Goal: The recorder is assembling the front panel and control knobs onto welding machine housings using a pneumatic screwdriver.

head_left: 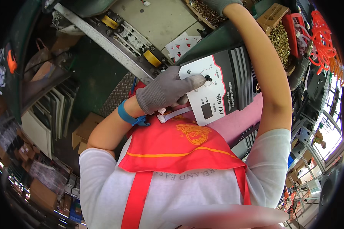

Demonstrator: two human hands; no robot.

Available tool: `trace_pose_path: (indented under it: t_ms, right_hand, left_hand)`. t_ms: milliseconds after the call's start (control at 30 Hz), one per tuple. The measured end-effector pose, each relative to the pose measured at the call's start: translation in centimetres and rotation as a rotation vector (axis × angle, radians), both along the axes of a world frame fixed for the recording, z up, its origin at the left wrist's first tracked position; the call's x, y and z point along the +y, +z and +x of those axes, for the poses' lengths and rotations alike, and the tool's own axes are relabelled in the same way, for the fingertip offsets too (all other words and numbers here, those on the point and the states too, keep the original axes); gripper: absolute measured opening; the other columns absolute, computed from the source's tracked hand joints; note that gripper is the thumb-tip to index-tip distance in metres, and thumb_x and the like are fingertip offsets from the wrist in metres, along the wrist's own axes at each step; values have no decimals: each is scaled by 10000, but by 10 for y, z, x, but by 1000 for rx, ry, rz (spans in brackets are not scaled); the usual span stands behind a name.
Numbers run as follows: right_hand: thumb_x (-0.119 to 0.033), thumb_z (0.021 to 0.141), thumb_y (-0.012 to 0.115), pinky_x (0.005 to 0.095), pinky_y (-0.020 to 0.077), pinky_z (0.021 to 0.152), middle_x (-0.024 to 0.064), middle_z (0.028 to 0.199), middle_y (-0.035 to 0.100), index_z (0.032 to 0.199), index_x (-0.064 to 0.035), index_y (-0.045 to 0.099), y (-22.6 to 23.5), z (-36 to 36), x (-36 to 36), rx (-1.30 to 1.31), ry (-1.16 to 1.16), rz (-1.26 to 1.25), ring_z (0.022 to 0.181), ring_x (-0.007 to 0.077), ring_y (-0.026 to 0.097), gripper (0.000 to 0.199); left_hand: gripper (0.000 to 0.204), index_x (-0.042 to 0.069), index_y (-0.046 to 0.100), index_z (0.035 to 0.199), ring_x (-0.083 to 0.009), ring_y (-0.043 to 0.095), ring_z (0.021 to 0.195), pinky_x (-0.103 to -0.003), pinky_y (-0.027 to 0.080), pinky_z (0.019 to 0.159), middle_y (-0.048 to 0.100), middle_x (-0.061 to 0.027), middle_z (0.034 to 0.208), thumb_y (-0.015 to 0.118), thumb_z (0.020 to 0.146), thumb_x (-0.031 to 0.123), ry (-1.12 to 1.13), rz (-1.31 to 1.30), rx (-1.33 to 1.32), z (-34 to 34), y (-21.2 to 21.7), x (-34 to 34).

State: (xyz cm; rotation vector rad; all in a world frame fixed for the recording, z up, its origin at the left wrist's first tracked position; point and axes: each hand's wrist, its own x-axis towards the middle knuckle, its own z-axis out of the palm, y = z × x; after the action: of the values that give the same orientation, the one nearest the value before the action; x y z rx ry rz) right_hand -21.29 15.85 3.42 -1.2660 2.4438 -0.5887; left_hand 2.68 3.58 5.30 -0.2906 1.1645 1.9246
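Note:
My left hand, in a grey glove, grips the left edge of a white, black and red control panel. Its thumb lies across the face at a small black knob. Dark louvres run along the panel's right part. From the lower left edge of the panel hangs a flat cable with a white connector. My right hand, also gloved in grey, reaches far forward over a bin of small brass-coloured metal parts. Its fingers are mostly cut off by the upper edge, so their grip is hidden.
A metal rail with yellow rollers runs diagonally at the left of the workbench. Playing cards lie beyond the panel. More brass-coloured parts, a cardboard box and a coiled red hose are at the right.

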Motion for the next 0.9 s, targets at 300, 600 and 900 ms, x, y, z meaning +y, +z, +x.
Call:
trace_pose_path:
  t_ms: [300, 600, 900]
  right_hand:
    - [-180, 829, 566, 413, 501, 789, 181, 901, 653, 905, -19, 632, 36, 30, 1, 305, -383, 142, 875, 353, 630, 190]
    - [-42, 774, 674, 342, 488, 702, 111, 899, 643, 923, -26, 613, 79, 143, 75, 84, 146, -304, 729, 251, 600, 162]
    - [-124, 684, 603, 295, 461, 639, 51, 951, 635, 928, -62, 609, 51, 163, 101, 480, 248, -310, 720, 181, 576, 252]
  left_hand:
    - [377, 42, 626, 939, -23, 380, 453, -195, 281, 388, 517, 15, 574, 558, 888, 410, 27, -53, 2, -3, 9, 4]
    - [458, 16, 582, 992, -46, 440, 429, -215, 352, 373, 542, -9, 591, 511, 923, 463, 40, -175, -6, -6, 13, 5]
    - [474, 23, 596, 959, -51, 441, 427, -212, 347, 368, 531, -13, 572, 513, 919, 488, 40, -203, 70, -3, 14, 8]
